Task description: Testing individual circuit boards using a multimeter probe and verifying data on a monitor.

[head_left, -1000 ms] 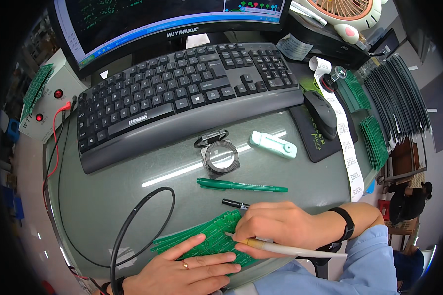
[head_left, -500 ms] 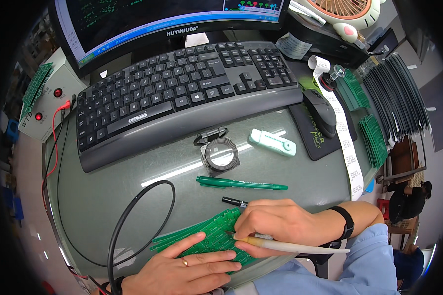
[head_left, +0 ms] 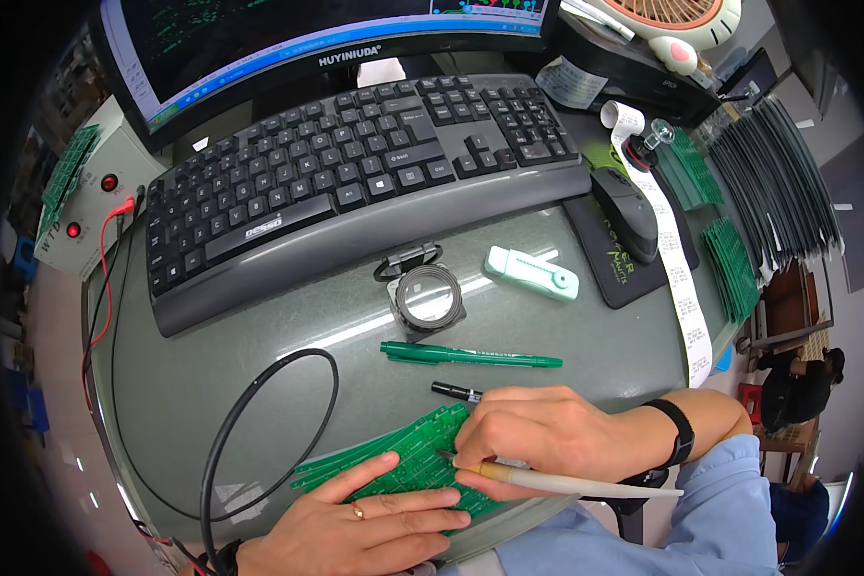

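A small stack of green circuit boards [head_left: 415, 444] lies at the desk's near edge, its layers fanned out to the left. My left hand [head_left: 374, 523] rests flat on the top board with its fingers stretched apart, a ring on one of them. In a pen-like grip, my right hand [head_left: 533, 437] holds a craft knife [head_left: 547, 482] with a slim white handle and a yellowish collar. The knife's short grey tip meets the top board's surface, just beyond my left fingertips. Beside my right knuckles lies a black marker [head_left: 454, 392], partly hidden by the hand.
Beyond lie a green pen [head_left: 470, 356], a round magnifier [head_left: 429, 300] and a mint-green cutter [head_left: 533, 274]. A keyboard [head_left: 355, 182], mouse [head_left: 626, 213] and label strip [head_left: 680, 288] stand farther back. A looped black cable [head_left: 223, 422] rises at left. More boards [head_left: 730, 269] stand at right.
The view has shifted very slightly. Both hands, the knife and the boards stay in nearly the same place.
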A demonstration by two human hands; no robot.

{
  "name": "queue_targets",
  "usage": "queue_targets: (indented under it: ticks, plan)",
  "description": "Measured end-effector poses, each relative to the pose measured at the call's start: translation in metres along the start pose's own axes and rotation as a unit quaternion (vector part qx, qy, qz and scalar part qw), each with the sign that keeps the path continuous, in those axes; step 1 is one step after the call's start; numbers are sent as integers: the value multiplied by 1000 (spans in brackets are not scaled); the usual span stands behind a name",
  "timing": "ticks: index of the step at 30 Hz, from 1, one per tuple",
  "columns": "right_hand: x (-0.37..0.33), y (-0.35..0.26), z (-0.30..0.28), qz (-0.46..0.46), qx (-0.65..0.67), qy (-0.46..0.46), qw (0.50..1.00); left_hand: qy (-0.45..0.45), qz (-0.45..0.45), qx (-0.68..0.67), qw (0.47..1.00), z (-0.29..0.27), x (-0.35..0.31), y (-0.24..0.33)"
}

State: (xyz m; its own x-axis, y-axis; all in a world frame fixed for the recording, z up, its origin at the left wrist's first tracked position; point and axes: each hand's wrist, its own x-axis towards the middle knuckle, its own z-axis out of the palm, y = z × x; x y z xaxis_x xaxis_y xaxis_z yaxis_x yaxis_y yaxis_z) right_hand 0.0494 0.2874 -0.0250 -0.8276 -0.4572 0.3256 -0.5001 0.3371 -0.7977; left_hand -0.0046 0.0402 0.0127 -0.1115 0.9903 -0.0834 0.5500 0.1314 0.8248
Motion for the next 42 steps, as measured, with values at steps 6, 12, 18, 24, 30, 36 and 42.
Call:
queue_targets:
  ticks: [6,12,18,24,30,36,42]
  plan:
    - [0,1,0,-8,-9,6,1000,8,7,6,1000,3,1,-2]
    - [0,2,2,-6,-16,6,1000,17,5,5,1000,5,1,-5]
    - [2,-1,1,9,-26,-1,1000,26,-6,-7,1000,2,3,-1]
    - [1,-4,2,-3,-39,-2,999,27,-2,-3,1000,4,4,-1]
    - [-4,2,1,-34,-104,-26,994,102,25,-47,993,9,5,-2]
    - [-3,5,4,-36,-43,-2,998,134,34,-30,990,11,4,0]
    - [0,5,5,-43,-29,31,998,132,37,-34,990,11,4,-1]
